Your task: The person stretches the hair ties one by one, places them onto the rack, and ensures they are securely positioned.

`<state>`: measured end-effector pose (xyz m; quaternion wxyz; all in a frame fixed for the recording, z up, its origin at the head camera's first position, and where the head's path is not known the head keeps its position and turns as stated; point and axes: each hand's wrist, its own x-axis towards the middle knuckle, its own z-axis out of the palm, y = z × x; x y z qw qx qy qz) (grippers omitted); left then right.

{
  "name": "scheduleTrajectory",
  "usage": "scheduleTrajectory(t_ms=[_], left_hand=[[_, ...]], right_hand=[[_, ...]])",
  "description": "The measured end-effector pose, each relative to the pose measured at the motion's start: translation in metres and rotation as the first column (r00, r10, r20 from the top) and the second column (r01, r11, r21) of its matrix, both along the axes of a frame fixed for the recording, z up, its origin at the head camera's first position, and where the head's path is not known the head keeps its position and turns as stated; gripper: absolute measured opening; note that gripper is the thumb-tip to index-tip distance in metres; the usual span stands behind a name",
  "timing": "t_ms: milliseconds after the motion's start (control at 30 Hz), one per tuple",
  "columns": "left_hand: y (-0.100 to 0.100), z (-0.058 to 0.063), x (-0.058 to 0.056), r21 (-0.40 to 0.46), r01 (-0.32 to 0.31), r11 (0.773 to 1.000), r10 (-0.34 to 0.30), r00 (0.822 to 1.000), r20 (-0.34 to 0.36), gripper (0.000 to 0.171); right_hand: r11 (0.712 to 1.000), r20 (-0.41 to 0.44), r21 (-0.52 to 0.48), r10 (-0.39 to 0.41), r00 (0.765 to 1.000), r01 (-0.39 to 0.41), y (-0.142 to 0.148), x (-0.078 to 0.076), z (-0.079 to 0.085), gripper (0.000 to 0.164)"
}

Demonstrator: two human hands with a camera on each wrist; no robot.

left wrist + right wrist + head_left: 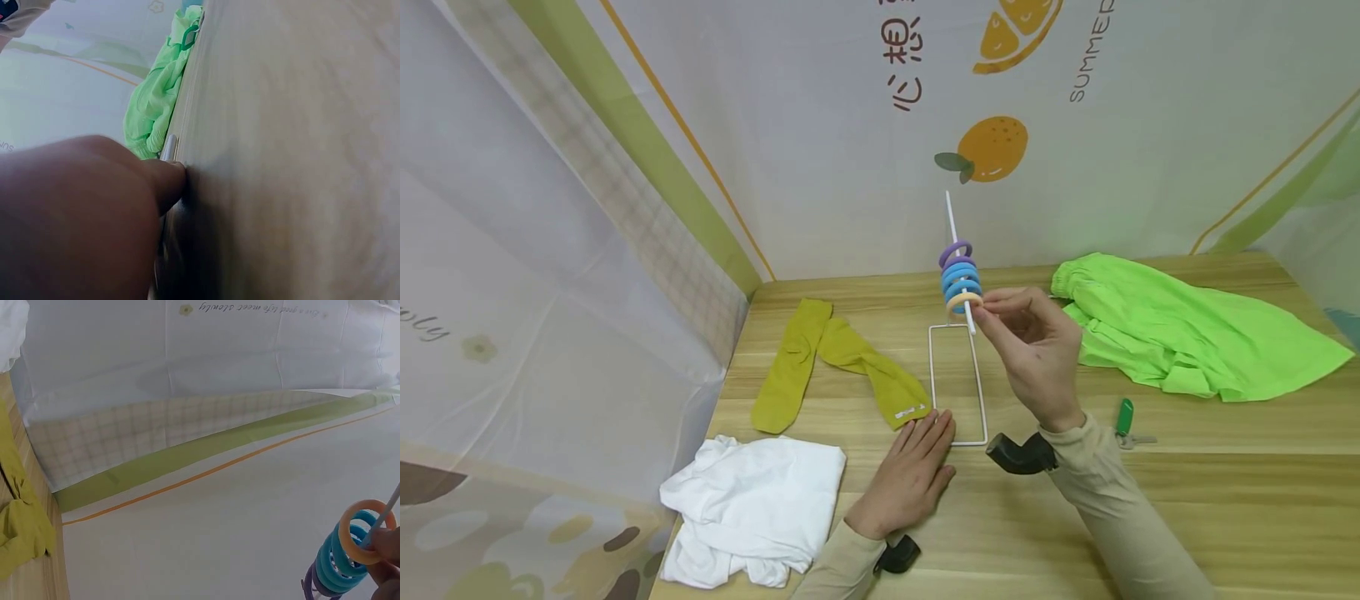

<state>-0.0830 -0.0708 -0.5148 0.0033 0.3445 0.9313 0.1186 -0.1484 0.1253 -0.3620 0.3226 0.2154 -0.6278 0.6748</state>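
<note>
My right hand [1037, 354] pinches a pale orange ring [345, 540] between thumb and fingertips, at the near end of a white rod [951, 215]. The rod passes through this ring. Farther along it hang several blue rings [959, 273], then purple rings [956, 248]. Below, the stand's white wire base [981, 392] lies on the table as a long rectangle. My left hand [910, 475] rests palm down, fingers straight, with its fingertips at the base's near left corner. In the left wrist view its thumb touches the wood.
Left of the stand lie mustard-yellow socks [793, 367], and nearer is a folded white cloth [756, 508]. To the right are a bright green garment [1187, 333] and a key with a green tag [1124, 417]. A printed curtain [842, 183] rises behind the wooden table [1262, 517].
</note>
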Motion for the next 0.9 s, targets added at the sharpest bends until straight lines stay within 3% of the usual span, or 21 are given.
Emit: scheduleTrajectory(t_ms=[200,433,900], left_hand=[[-0.001,-0.002,0.000,0.007,0.006,1.000,-0.006,1.000,-0.016,0.059],[0.000,-0.003,-0.001,0.016,0.009,1.000,-0.008,1.000,-0.022,0.059],[0.000,-0.004,-0.002,0.014,-0.005,1.000,0.005,1.000,0.007,0.060]], right_hand=[[1.000,-0.001,-0.006,-0.015,1.000,0.015,-0.001,-0.005,-0.002,0.028],[0.999,0.017,-0.004,-0.053,0.998,0.053,-0.004,-0.010,-0.003,0.011],[0.997,0.028,-0.058,-0.043,0.999,0.044,-0.007,-0.017,-0.005,0.012]])
